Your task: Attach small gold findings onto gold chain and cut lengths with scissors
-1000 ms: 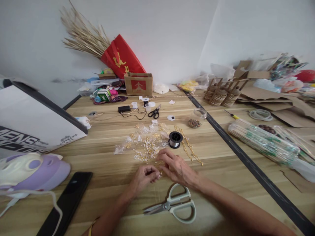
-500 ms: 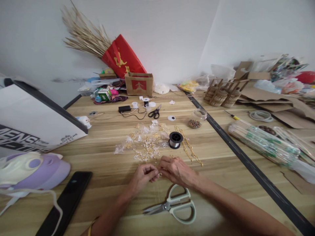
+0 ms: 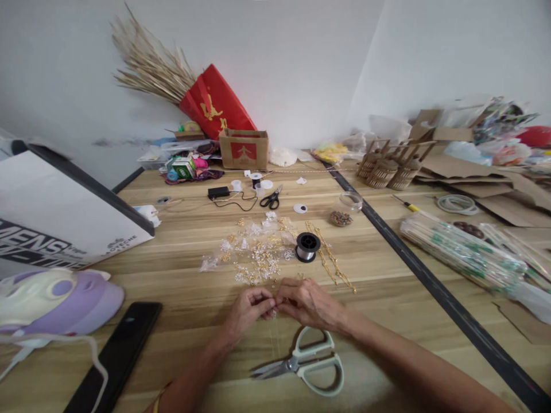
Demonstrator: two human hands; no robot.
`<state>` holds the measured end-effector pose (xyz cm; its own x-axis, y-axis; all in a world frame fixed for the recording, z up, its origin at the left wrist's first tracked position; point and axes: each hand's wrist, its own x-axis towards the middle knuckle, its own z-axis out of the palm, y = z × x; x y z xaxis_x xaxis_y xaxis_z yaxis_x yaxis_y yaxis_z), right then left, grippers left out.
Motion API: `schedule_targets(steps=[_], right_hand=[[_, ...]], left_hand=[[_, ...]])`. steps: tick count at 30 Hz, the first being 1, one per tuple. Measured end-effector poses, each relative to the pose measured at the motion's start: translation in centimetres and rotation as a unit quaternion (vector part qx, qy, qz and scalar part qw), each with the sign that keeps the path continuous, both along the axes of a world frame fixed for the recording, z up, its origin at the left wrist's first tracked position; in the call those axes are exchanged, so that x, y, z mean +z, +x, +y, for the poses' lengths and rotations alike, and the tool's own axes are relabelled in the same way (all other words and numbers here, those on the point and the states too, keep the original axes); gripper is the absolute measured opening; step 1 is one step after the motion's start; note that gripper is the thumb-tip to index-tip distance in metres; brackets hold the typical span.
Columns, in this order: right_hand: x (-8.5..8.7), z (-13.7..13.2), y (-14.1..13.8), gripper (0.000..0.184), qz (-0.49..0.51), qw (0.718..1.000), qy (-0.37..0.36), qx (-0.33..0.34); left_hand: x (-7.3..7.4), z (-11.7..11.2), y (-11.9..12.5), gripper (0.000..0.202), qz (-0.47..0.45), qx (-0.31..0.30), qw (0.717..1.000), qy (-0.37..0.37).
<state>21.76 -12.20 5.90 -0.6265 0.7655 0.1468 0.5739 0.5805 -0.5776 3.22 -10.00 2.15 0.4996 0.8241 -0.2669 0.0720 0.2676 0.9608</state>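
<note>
My left hand (image 3: pixel 248 310) and my right hand (image 3: pixel 306 302) meet fingertip to fingertip low on the wooden table (image 3: pixel 193 287). Both pinch something tiny between them, too small to name. Just beyond my fingers lies a scatter of small gold and clear beads and findings (image 3: pixel 258 252). A black spool of silver wire (image 3: pixel 307 246) stands at the right of that scatter, with a gold chain (image 3: pixel 331 261) trailing beside it. Pale green scissors (image 3: pixel 307 365) lie closed right below my right wrist.
A black phone (image 3: pixel 118 353) and a purple-and-white mask (image 3: pixel 55 295) lie at the left, behind them a white box (image 3: pixel 60 212). Black scissors (image 3: pixel 271 198), a small bead jar (image 3: pixel 342 217), a brown paper bag (image 3: pixel 243 148), bundled sticks (image 3: pixel 460 252) and cardboard (image 3: pixel 495 183) fill the back and right.
My right hand has drawn back from the bead scatter towards me and closed its fingers against the left hand's fingertips. The left hand has barely moved.
</note>
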Motion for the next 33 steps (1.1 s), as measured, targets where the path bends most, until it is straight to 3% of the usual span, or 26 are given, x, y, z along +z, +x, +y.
schedule_targets(steps=[9,19,26,33], right_hand=[[-0.13,0.32,0.17,0.008,0.009,1.0,-0.016,0.018],[-0.07,0.54,0.54,0.007,0.007,0.998,-0.063,0.028],[-0.69,0.46,0.53,0.008,-0.003,0.998,-0.051,0.024],[-0.54,0.6,0.78,0.007,0.016,0.998,-0.054,0.039]], left_hand=[[-0.09,0.08,0.0,0.033,-0.003,0.025,0.999,-0.02],[0.11,-0.11,0.06,0.024,0.017,0.018,0.999,0.024],[-0.03,-0.02,0.03,0.027,0.006,0.02,1.0,-0.002],[-0.15,-0.01,-0.11,0.024,0.014,0.017,0.999,0.028]])
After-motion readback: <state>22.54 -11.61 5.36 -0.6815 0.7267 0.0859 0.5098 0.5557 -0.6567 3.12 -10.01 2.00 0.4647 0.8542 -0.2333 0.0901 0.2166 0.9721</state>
